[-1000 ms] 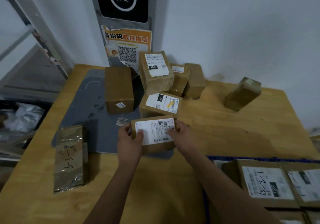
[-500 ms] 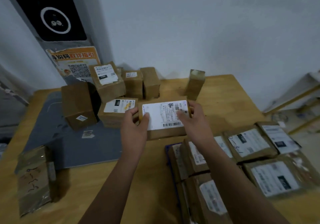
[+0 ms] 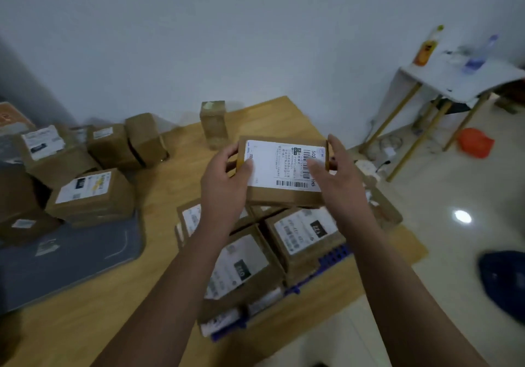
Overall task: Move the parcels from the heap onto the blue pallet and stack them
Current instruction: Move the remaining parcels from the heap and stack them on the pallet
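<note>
A brown cardboard parcel [image 3: 281,193] with a large white shipping label is held in the air between both hands. My left hand [image 3: 224,187] grips its left end and my right hand [image 3: 338,179] grips its right end, thumbs on the label. It hovers above several labelled parcels [image 3: 304,236] stacked on the blue pallet [image 3: 333,256], whose edge shows at the table's right side. The heap of brown parcels [image 3: 91,193] lies at the left of the wooden table [image 3: 93,315]. One parcel [image 3: 213,123] stands upright near the wall.
A grey mat [image 3: 65,261] lies under the heap at the left. Right of the table, on the tiled floor, stands a small white side table [image 3: 454,82] with bottles, an orange object [image 3: 475,142] and a dark blue object [image 3: 504,281].
Both hands lifted the labelled parcel off the heap side and carried it right, over the pallet's parcels. The view swung right, bringing the floor and side table into sight.
</note>
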